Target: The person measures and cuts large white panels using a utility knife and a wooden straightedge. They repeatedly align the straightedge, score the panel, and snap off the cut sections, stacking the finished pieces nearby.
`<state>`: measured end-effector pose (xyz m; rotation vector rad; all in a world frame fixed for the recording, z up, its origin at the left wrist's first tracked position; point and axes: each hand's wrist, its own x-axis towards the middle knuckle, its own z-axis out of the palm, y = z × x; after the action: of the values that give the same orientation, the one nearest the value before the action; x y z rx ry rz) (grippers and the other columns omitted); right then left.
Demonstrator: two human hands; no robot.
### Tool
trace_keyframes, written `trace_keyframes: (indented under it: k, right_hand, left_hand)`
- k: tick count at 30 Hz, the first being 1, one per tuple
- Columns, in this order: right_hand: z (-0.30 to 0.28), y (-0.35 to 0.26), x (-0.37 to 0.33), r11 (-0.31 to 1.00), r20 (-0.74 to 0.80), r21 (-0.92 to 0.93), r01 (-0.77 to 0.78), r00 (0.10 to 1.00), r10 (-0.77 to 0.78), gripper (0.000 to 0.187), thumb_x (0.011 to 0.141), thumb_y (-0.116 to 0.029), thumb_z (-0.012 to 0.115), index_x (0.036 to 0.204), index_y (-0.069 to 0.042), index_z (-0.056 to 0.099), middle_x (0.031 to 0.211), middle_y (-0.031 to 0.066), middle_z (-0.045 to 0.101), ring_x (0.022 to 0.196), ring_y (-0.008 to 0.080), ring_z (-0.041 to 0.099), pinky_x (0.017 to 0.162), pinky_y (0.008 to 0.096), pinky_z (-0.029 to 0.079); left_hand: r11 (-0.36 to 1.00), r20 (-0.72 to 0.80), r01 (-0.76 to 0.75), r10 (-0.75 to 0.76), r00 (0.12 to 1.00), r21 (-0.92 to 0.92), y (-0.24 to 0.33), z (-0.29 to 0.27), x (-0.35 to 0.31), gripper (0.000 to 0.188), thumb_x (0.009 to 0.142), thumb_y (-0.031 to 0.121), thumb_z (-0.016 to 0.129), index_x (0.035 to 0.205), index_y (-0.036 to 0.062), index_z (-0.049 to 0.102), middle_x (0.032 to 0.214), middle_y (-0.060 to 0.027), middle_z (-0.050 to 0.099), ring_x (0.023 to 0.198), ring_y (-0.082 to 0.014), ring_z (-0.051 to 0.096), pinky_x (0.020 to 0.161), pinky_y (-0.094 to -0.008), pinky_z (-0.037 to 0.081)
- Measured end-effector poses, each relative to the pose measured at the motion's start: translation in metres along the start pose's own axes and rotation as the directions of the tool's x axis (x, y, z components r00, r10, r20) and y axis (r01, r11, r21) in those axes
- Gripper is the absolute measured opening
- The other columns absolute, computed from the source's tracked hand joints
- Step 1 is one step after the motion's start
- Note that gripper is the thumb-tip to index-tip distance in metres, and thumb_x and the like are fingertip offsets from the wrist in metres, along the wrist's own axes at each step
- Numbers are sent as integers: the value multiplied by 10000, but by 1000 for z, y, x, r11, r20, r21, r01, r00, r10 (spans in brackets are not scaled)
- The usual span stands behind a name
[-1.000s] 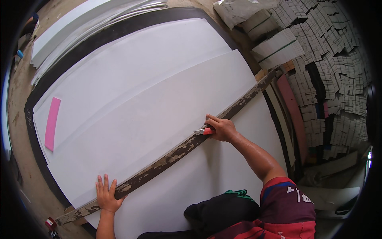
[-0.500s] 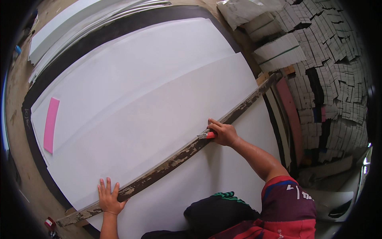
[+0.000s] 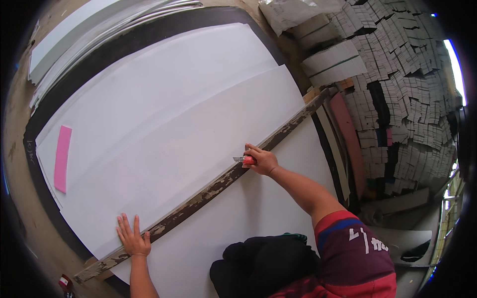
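Note:
A long straight bar (image 3: 198,199) with worn dark paint lies slantwise across large white sheets (image 3: 174,124), from lower left to upper right. My left hand (image 3: 134,239) rests on the bar near its lower left end, fingers spread over the white sheet. Farther along, at about the bar's middle, my right hand (image 3: 262,160) is closed around a red utility knife (image 3: 248,160). The knife's metal blade points left, over the bar. Part of the knife's handle is hidden in my fingers.
A pink strip (image 3: 62,159) lies on the sheets at the left. Beneath them a black sheet (image 3: 149,31) sticks out at the edges. Stacks of cut white pieces (image 3: 392,74) stand at the right. A small red object (image 3: 65,282) is on the floor near the bar's lower left end.
The whole view has shifted slightly, with most things now farther left. Both hands stay on the bar, and the knife is still in my right hand. My left fingers look slightly closer together.

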<state>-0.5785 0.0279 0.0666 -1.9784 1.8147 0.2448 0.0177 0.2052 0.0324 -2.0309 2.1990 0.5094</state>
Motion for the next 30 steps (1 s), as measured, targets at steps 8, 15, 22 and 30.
trace_keyframes:
  k: [8,15,22,30]
  right_hand:
    - [-20,-65,-18,796,-143,12,-605,787,600,1142,720,-752,845,1622,-232,377,1643,165,436,1285,374,669,958,486,606]
    - [-27,-57,-12,934,-30,-60,-352,936,350,922,687,-616,927,1492,-329,581,1612,125,494,1218,344,715,942,478,613]
    - [-27,-64,-7,885,0,-199,-420,903,429,1027,637,-739,880,1485,-256,562,1700,7,426,1241,289,708,944,462,607]
    - [-47,-68,4,906,133,-162,-391,901,413,907,668,-687,895,1386,-209,615,1602,2,506,1201,300,718,938,459,600]
  left_hand:
    - [1000,65,10,-12,998,24,4,-9,4,710,1061,623,395,1640,214,443,1782,-204,186,1642,-459,135,1289,-673,121]
    - [1000,79,5,-7,997,23,1,-10,6,709,1069,618,382,1650,214,421,1782,-210,178,1640,-466,133,1293,-670,123]
    - [997,-3,-30,30,1000,73,0,-1,8,723,1039,583,467,1660,217,405,1787,-209,160,1645,-459,116,1298,-663,119]
    - [1000,68,6,-7,998,15,1,-11,11,726,1025,569,500,1649,208,422,1785,-210,165,1644,-460,119,1297,-667,119]
